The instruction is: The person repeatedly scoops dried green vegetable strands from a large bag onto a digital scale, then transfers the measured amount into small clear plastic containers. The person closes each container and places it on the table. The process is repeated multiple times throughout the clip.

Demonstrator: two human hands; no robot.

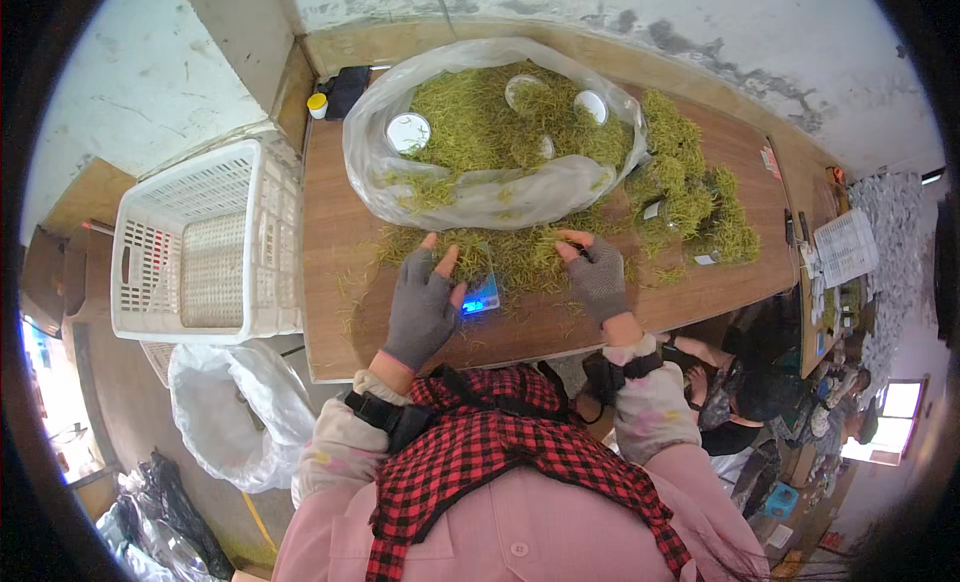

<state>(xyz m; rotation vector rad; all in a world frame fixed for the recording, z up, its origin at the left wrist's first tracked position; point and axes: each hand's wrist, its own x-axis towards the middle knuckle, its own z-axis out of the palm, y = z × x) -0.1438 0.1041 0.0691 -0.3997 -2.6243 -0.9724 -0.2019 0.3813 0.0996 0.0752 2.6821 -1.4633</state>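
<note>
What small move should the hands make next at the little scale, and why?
Probably the right hand pinches a few strands from the loose green pile onto the scale: both gloved hands rest on that pile, and the left hand already touches the scale.

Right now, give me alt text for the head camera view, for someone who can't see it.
Two grey-gloved hands, left hand and right hand, press into loose green leaves on a wooden table, beside a small scale. A leaf-filled clear plastic bag lies behind; a white crate stands left.

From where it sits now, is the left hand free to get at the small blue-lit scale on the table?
Probably yes: the left hand already lies beside the scale, fingertips in loose green strands, with nothing solid between.
</note>
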